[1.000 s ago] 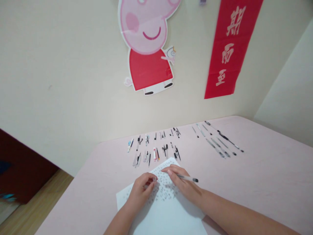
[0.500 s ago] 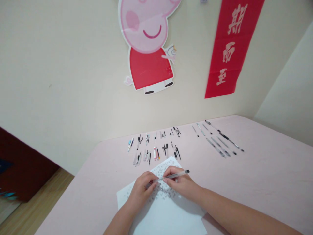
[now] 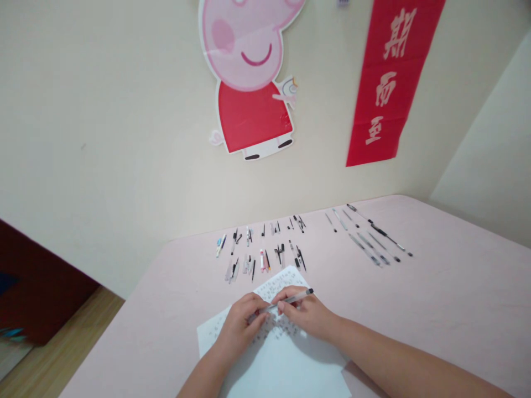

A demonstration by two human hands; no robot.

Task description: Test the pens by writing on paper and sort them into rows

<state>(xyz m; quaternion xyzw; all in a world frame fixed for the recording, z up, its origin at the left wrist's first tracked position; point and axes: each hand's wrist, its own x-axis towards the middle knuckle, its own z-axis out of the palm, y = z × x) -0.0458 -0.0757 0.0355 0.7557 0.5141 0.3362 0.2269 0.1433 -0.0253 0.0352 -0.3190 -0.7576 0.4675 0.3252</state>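
Observation:
Both hands meet over white sheets of paper [image 3: 282, 365] covered with small dark marks in their upper part. A clear pen [image 3: 290, 299] with a dark end lies slantwise between them. My left hand [image 3: 244, 318] pinches its lower left end between thumb and fingers, which hide that tip. My right hand [image 3: 305, 312] grips the barrel further up, with the dark end sticking out past the fingers at the upper right.
Beyond the paper, pen parts and caps [image 3: 280, 254] lie in small groups in two rows on the pink tabletop [image 3: 435, 309]. Several assembled-looking pens [image 3: 367, 249] lie slantwise at the back right. Behind stands a wall with a pink pig cutout [image 3: 253, 116] and a red banner [image 3: 385, 94].
My right hand and the pen have slid slightly down and left toward my left hand. The pen's dark end now reaches less far right. The groups on the table stay put.

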